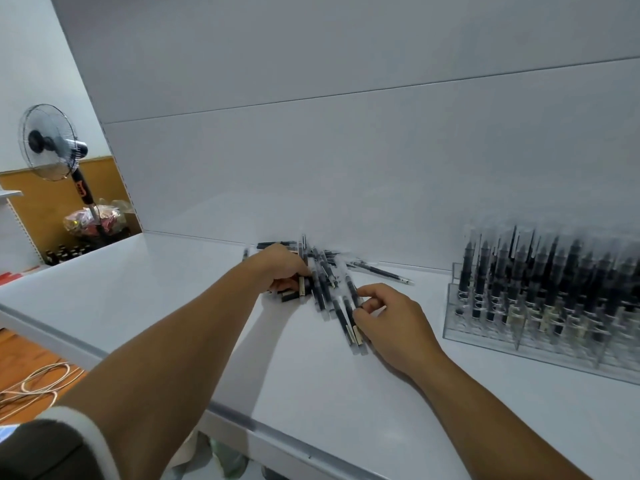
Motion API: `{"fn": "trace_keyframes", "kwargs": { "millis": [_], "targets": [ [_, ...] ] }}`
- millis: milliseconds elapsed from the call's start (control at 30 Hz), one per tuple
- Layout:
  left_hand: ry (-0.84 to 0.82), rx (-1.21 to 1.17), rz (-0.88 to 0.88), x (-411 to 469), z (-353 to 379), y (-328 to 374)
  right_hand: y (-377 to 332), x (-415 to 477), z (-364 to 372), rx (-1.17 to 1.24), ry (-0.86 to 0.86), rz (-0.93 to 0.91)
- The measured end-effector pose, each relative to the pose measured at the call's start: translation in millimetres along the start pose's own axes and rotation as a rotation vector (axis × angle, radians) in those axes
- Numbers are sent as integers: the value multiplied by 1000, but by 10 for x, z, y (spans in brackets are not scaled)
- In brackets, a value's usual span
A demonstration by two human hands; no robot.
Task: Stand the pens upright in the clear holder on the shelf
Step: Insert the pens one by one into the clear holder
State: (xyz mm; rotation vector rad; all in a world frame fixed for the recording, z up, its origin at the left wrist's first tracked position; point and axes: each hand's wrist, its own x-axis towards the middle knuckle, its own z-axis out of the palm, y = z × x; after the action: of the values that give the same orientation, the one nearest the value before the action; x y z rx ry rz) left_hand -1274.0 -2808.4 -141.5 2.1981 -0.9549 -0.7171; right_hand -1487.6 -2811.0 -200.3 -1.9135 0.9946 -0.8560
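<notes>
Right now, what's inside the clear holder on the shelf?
Black pens stand upright in the clear holder, row behind row. The front rows cover the back slots, blur hides the count, and its right end is out of frame.

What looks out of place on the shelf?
The pens lie flat in a crisscrossed heap on the shelf, not upright in the holder. One stray pen lies apart, toward the holder. The left hand and right hand both grip pens from the heap.

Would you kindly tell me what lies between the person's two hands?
In the head view, a loose pile of slim black pens lies between the left hand and right hand.
</notes>
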Motion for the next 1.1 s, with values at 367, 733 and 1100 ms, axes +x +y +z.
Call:
{"fn": "trace_keyframes", "kwargs": {
  "millis": [367, 733, 1100],
  "targets": [
    [48, -442, 415, -589, 12, 5, -268, -138, -134, 263, 97, 26],
    [-191, -571, 666, -1327, 968, 487, -134, -654, -1306, 23, 272, -99],
    [-436, -678, 753, -1749, 2093, 982, 256, -1006, -2384, -55, 541, 19]
  ]
}}
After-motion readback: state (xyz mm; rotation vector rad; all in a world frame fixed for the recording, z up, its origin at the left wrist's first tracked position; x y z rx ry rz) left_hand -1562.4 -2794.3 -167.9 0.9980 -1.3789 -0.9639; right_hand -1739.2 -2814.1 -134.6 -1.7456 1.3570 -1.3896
